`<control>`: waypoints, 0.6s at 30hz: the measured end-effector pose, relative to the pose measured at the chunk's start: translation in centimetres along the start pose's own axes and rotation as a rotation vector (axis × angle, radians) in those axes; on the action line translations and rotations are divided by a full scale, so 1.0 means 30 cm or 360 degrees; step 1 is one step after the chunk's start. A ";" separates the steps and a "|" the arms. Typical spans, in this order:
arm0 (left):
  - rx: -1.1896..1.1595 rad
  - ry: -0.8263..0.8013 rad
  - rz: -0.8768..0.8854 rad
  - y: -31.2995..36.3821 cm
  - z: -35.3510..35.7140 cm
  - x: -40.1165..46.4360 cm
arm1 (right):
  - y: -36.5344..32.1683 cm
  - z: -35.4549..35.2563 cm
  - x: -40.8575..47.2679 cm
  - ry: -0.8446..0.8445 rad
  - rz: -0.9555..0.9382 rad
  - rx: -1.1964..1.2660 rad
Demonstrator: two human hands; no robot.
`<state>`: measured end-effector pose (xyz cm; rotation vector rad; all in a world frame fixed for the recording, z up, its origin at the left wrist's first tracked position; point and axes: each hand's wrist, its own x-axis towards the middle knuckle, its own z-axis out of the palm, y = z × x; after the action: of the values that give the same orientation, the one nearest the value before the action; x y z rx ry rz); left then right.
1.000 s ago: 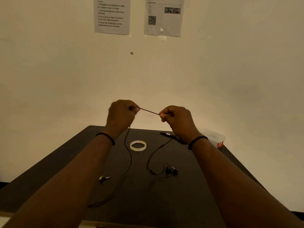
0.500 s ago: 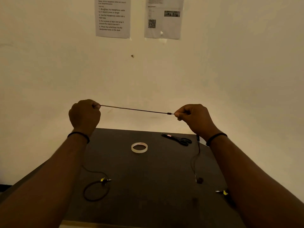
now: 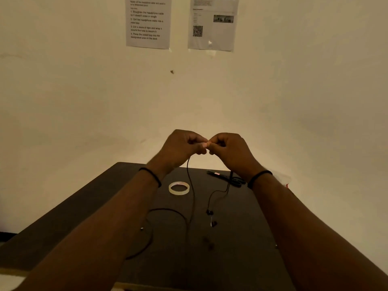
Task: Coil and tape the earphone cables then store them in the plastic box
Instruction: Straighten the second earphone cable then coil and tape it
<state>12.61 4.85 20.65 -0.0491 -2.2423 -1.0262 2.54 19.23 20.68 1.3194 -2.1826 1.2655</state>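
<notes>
Above the far end of the dark table [image 3: 231, 259], my left hand [image 3: 182, 149] and my right hand [image 3: 227, 149] meet fingertip to fingertip, both pinching the thin black earphone cable [image 3: 191, 192]. One strand hangs from my left hand to the table and loops left toward the plug [image 3: 142, 228]. Another strand drops from my right hand to the two earbuds [image 3: 211, 217] lying mid-table. A roll of clear tape [image 3: 179, 188] lies flat behind the cable. The plastic box [image 3: 282, 178] is barely visible behind my right wrist.
Black scissors [image 3: 226, 178] lie at the far right of the table, partly behind my right wrist. Two printed sheets [image 3: 148, 22] hang on the wall behind. The table's near edge [image 3: 126, 285] runs along the bottom of the view.
My hands, spread wide apart with the cable stretched taut half a second ago, have come together until the fingertips touch. The cable now hangs slack, and the earbuds lie nearer the middle.
</notes>
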 end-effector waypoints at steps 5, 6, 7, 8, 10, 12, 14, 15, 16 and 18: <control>0.0166 0.0051 -0.0107 -0.005 0.004 0.009 | 0.019 -0.028 -0.018 -0.0077 0.0098 0.0021; 0.0197 0.0053 -0.0138 -0.004 0.001 0.010 | 0.024 -0.033 -0.021 -0.0096 0.0113 0.0023; 0.0232 0.0065 -0.0165 -0.002 -0.001 0.011 | 0.028 -0.036 -0.024 -0.0120 0.0120 0.0015; 0.0258 0.0086 -0.0180 0.000 -0.003 0.011 | 0.028 -0.038 -0.027 -0.0146 0.0124 0.0010; 0.0278 0.0143 -0.0181 0.002 -0.005 0.012 | 0.025 -0.039 -0.030 -0.0180 0.0133 0.0012; 0.0315 0.0183 -0.0168 0.003 -0.005 0.015 | 0.023 -0.036 -0.031 -0.0176 0.0127 0.0005; 0.0380 0.0190 -0.0134 0.006 -0.005 0.017 | 0.026 -0.033 -0.029 -0.0141 0.0095 -0.0060; 0.0421 0.0187 -0.0106 0.007 -0.005 0.018 | 0.030 -0.033 -0.027 -0.0125 0.0074 -0.0103; 0.0470 0.0180 -0.0076 0.010 -0.006 0.020 | 0.033 -0.036 -0.024 -0.0124 0.0059 -0.0131; 0.0569 0.0147 -0.0037 0.017 -0.009 0.027 | 0.031 -0.043 -0.024 -0.0162 0.0023 -0.0193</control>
<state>12.29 4.84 21.58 0.1760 -2.3107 -0.6129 1.92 20.86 20.48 1.3489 -2.3020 1.0741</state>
